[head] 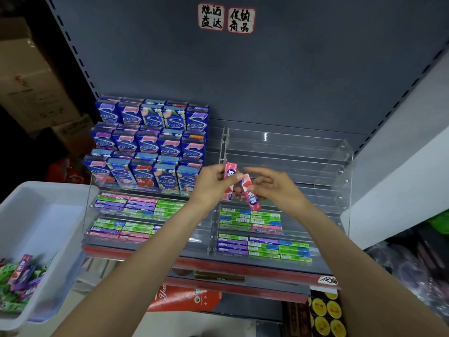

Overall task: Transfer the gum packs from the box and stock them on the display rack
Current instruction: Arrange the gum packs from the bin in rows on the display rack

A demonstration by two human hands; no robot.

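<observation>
My left hand grips a pink gum pack upright in front of the clear acrylic display rack. My right hand pinches a second pink gum pack, tilted, right beside the first. Both hands hover over the rack's middle, above its lower tiers, where green, purple and pink gum packs lie flat. The white plastic box stands at the lower left with several loose gum packs in its bottom.
Blue upright gum cartons fill the left rack's upper tiers. The right rack's upper tiers hold nothing. A dark shelf back panel rises behind. Cardboard boxes stand at far left; red packaging and yellow tins sit below the shelf.
</observation>
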